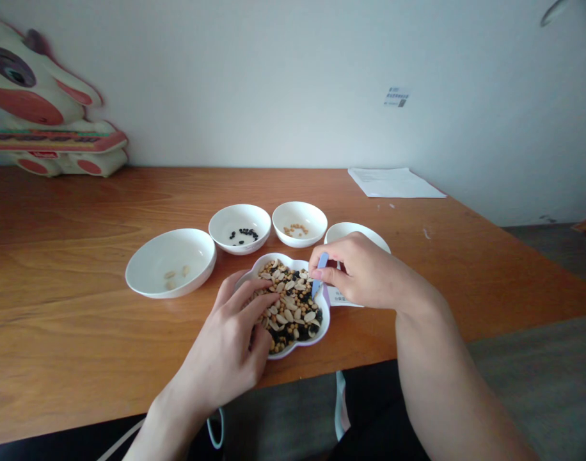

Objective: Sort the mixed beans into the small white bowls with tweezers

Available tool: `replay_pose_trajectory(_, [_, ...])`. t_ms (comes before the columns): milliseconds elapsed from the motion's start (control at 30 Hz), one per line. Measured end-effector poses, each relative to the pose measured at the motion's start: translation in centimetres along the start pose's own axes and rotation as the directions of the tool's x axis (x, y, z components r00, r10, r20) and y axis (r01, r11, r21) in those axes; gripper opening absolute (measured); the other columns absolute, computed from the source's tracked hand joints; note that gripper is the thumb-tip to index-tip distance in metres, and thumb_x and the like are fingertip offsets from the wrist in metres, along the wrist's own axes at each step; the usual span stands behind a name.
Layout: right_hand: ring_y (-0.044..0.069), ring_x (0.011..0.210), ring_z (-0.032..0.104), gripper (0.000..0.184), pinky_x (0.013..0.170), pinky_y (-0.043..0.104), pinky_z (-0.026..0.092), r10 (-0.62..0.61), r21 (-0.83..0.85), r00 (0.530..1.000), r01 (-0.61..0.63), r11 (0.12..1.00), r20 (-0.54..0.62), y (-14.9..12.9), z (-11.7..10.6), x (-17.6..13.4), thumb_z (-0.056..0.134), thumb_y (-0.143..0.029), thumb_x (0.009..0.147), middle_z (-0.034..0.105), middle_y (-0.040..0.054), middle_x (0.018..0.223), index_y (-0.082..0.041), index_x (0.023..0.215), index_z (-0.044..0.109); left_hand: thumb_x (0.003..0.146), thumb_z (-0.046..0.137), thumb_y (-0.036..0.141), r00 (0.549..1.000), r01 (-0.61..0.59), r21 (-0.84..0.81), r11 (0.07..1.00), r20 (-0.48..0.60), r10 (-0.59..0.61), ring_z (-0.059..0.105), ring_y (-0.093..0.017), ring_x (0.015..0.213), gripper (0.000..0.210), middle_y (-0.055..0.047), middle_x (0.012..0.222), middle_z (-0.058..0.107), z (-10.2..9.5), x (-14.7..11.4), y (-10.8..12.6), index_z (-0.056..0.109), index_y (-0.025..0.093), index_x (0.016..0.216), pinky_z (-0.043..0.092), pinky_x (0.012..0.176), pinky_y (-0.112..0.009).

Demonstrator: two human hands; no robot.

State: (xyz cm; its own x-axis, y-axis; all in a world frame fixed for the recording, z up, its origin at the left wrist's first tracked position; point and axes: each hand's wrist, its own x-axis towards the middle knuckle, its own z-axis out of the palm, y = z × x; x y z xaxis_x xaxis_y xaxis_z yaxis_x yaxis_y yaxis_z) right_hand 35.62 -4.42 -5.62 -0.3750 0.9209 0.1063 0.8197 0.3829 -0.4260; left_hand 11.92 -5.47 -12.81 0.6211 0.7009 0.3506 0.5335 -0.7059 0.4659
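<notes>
Closest to me, my left hand [230, 346] lies over the near left edge of the mixed dish [322, 323], fingers spread loosely and resting on the pile, gripping nothing that I can see. The dish sits at the near edge of the tabletop [72, 320] and is heaped with pale seeds, small tan beans and black beans all jumbled together.

Just right of it, my right hand [364, 272] is pinched round the blue tweezers [319, 275], tips down into the right side of the heap. I can't tell whether the tips have caught anything.

Under that wrist there's a white card [341, 298] with print too small to read.

Further out, four white bowls in an arc. The big bowl [171, 262] on the left has only a few pale seeds in it. The next bowl [240, 227] carries a small cluster of black beans. The third bowl [300, 223] has a little group of tan beans. The fourth bowl [353, 232] is partly behind my right hand; its contents I can't make out.

My read: sorting is barely begun, a handful moved across, nearly the whole pile left.

At the far right lies a paper [393, 182]; far left, against the wall, a cartoon toy [43, 115].
</notes>
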Motion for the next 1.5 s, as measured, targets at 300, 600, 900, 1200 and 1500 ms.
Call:
replay_pose_trajectory(300, [0.007, 0.046, 0.042, 0.016, 0.048, 0.022, 0.028, -0.026, 0.033, 0.999, 0.027, 0.999, -0.032, 0.21, 0.08, 0.05, 0.06, -0.016, 0.085, 0.057, -0.0033, 0.053, -0.016, 0.076, 0.073, 0.08, 0.046, 0.006, 1.0, -0.004, 0.001, 1.0, 0.002, 0.004, 0.038, -0.032, 0.128, 0.042, -0.01, 0.13, 0.054, -0.02, -0.01, 0.0, 0.063, 0.016, 0.117, 0.04, 0.108, -0.053])
replay_pose_trajectory(600, [0.007, 0.047, 0.043, 0.015, 0.048, 0.022, 0.029, -0.021, 0.015, 0.999, 0.021, 1.0, -0.028, 0.15, 0.0, -0.04, 0.06, -0.017, 0.085, 0.058, -0.004, 0.053, -0.017, 0.077, 0.073, 0.079, 0.046, 0.006, 1.0, -0.009, 0.002, 1.0, -0.001, 0.009, 0.04, -0.033, 0.127, 0.043, -0.011, 0.13, 0.055, -0.07, 0.01, 0.01, 0.064, 0.016, 0.117, 0.042, 0.107, -0.054])
replay_pose_trajectory(900, [0.008, 0.05, 0.047, 0.015, 0.051, 0.023, 0.031, -0.02, -0.01, 1.0, 0.02, 1.0, 0.016, -0.11, -0.03, 0.03, 0.059, -0.02, 0.085, 0.064, -0.0019, 0.059, -0.018, 0.08, 0.074, 0.08, 0.045, 0.007, 1.0, -0.001, 0.002, 1.0, 0.006, 0.001, 0.039, -0.032, 0.127, 0.043, -0.011, 0.13, 0.054, -0.12, 0.04, 0.13, 0.063, 0.016, 0.119, 0.041, 0.107, -0.053])
replay_pose_trajectory(1200, [0.009, 0.052, 0.049, 0.016, 0.053, 0.023, 0.031, -0.044, 0.007, 0.999, 0.044, 0.999, 0.029, -0.26, 0.01, 0.08, 0.059, -0.02, 0.086, 0.066, -0.0005, 0.062, -0.017, 0.081, 0.073, 0.08, 0.045, 0.006, 1.0, 0.007, -0.003, 1.0, -0.001, -0.007, 0.039, -0.032, 0.128, 0.044, -0.01, 0.13, 0.055, -0.11, 0.08, 0.14, 0.064, 0.017, 0.118, 0.041, 0.107, -0.054])
replay_pose_trajectory(1500, [0.008, 0.052, 0.048, 0.016, 0.053, 0.022, 0.032, -0.053, 0.02, 0.998, 0.053, 0.998, 0.023, -0.19, 0.21, 0.17, 0.059, -0.018, 0.086, 0.066, -0.0016, 0.062, -0.017, 0.08, 0.074, 0.08, 0.046, 0.007, 1.0, 0.008, 0.006, 1.0, 0.007, -0.008, 0.039, -0.032, 0.128, 0.043, -0.01, 0.13, 0.054, -0.18, -0.02, 0.14, 0.063, 0.015, 0.118, 0.04, 0.109, -0.051])
